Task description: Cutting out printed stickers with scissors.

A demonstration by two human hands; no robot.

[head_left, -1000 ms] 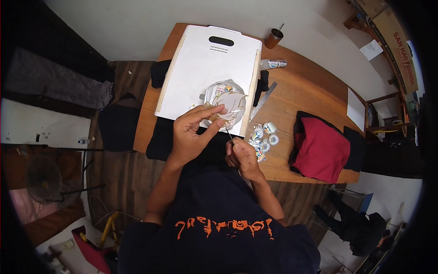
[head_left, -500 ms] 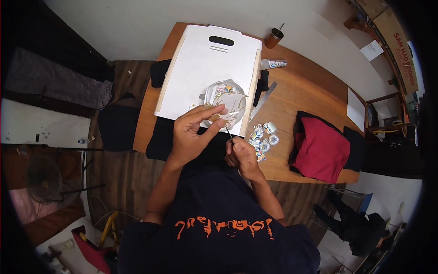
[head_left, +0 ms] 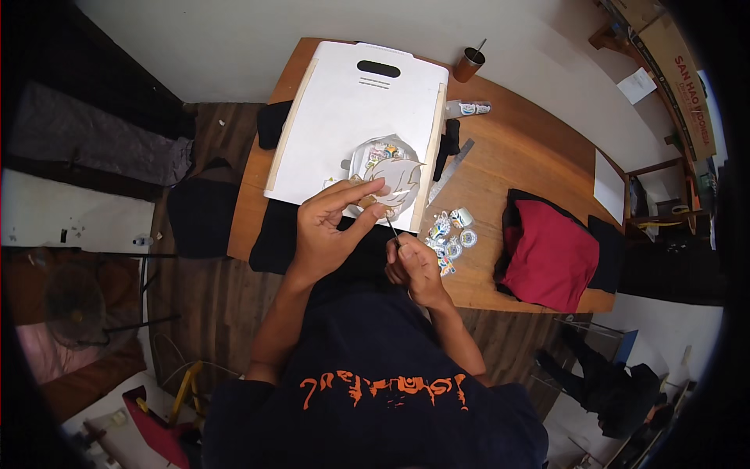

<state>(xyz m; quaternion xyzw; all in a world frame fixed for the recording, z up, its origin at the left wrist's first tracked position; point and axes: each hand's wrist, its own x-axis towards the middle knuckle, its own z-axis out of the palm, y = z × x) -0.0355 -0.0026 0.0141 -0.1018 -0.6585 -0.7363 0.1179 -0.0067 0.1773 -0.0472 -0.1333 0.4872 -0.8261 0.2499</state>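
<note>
My left hand [head_left: 328,227] pinches a pale flame-shaped cut-out [head_left: 402,173] with gold-brown outlines between thumb and fingers. Close to its lower edge, my right hand [head_left: 416,270] grips a thin dark pointed tool [head_left: 393,227], its tip up by my left thumb; its exact kind is too small to make out. Under the cut-out lies a round silvery container [head_left: 355,159] with colourful stickers [head_left: 384,150] in it, partly hidden. It rests on a large white board [head_left: 344,109] with a handle slot.
Loose round stickers [head_left: 453,242] lie on the wooden table [head_left: 516,148] right of my right hand. A metal ruler [head_left: 453,170] is beside the board. Farther off stand a brown cup [head_left: 467,66] and a clear packet [head_left: 467,109]. Red cloth [head_left: 555,254] sits at the right.
</note>
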